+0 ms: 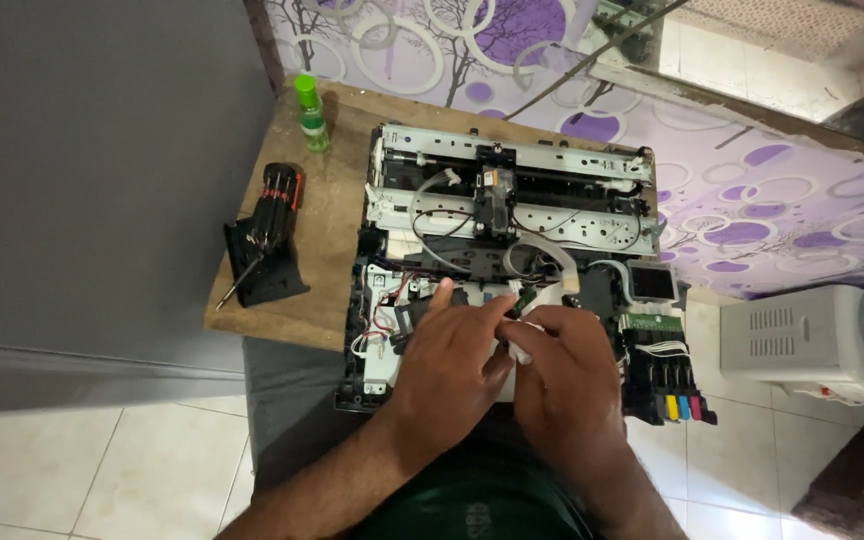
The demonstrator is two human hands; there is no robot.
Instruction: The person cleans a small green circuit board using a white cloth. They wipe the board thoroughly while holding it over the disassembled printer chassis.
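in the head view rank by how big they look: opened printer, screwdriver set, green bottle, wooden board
1. Wooden board, though the printer hides part of it
2. Opened printer, close to the board in spread
3. Screwdriver set
4. Green bottle

Printer frame [512,225]: bare sheet metal, pale grey, dull sheen under my hands.
Carriage [493,200]: black plastic, matt.
Flat cable [537,265]: thin white plastic ribbon, smooth, slightly glossy.
Circuit board [652,322]: green, lacquered look.
Ink tanks [674,400]: black plastic, glossy coloured caps.
Scrap in my right fingers [527,335]: white, soft-looking, paper or cloth; I cannot tell which.
Worktop [337,210]: raw brown wood, rough, unvarnished.
Bottle [310,115]: clear green plastic, shiny.
Screwdriver set [267,235]: black matt holder, red-and-black handles.
Floor [72,470]: pale tiles, smooth, faintly glossy.
Wall covering [752,200]: printed purple-and-white sheet, smooth.
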